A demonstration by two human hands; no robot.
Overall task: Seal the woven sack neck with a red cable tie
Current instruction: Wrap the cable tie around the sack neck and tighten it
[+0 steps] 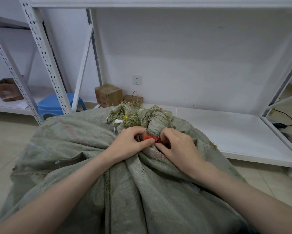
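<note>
Sack neck (156,124) near low shelf edge (243,157)

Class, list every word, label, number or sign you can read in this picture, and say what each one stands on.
No text is legible.
On the cardboard box by the wall: red print, too blurred to read.
On the brown box on the left shelf: marks, too blurred.
On the white tag on the woven sack: nothing legible.
On the red cable tie: no print seen.
</note>
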